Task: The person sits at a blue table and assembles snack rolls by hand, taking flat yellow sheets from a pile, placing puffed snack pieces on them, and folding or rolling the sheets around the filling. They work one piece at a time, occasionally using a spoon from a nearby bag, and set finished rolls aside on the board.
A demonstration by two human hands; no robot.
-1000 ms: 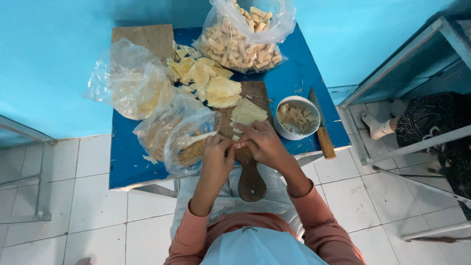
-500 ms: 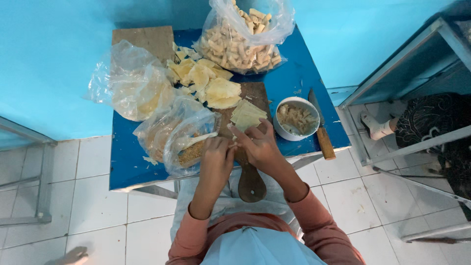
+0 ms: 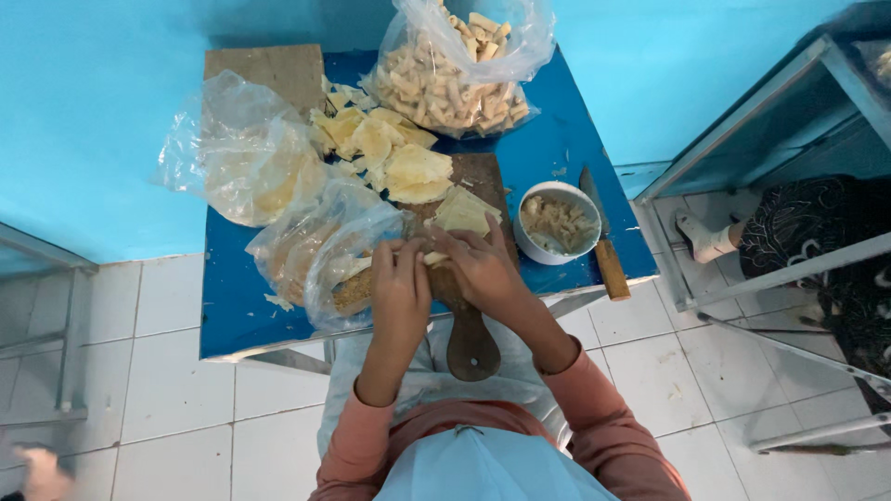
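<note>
Both hands work together over a wooden cutting board [image 3: 469, 320] on a small blue table [image 3: 232, 306]. My left hand [image 3: 401, 283] and my right hand [image 3: 478, 262] pinch a pale yellow wrapper roll [image 3: 432, 259] between the fingers. Just beyond the hands lies a flat square wrapper [image 3: 462, 211]. A white bowl of filling [image 3: 557, 223] stands right of the board, and a wooden-handled knife [image 3: 603, 243] lies past it at the table's right edge.
Loose yellow wrappers [image 3: 390, 153] are heaped behind the board. A clear bag of finished rolls [image 3: 455, 74] sits at the back, other plastic bags [image 3: 269, 176] at the left. A metal rack [image 3: 789, 186] and another person's foot [image 3: 701, 239] are at the right. White tiled floor surrounds the table.
The hands stay over the board with only small finger movements on the roll. Nothing else has moved.
</note>
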